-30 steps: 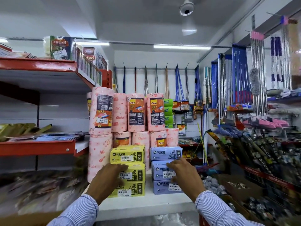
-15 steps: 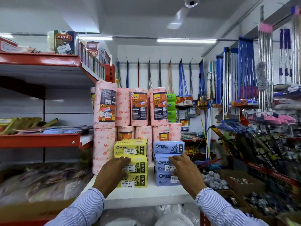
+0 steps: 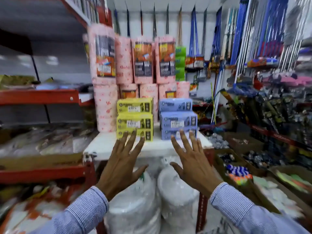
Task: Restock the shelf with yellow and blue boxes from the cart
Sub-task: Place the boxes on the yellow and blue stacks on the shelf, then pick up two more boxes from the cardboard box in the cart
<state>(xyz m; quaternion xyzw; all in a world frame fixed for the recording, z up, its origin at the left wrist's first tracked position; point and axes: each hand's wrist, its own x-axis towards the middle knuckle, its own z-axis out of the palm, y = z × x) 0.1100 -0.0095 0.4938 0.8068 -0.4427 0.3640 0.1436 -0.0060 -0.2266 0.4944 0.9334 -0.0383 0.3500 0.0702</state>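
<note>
Three yellow boxes stand stacked on the white shelf, with a stack of three blue boxes just to their right. My left hand hovers in front of the yellow stack, fingers spread, holding nothing. In front of the blue stack my right hand is likewise spread and holds nothing. Both hands are pulled back from the boxes, with the fingertips overlapping the lowest boxes in view. No cart is in sight.
Pink paper rolls are piled behind and left of the boxes. Bagged white plates sit below the shelf. Red shelving runs along the left. Mops and brooms hang on the right above bins of goods.
Both hands have let go of the box stacks and drawn back toward me with fingers spread. The camera has tilted downward, and the picture is blurred by motion.
</note>
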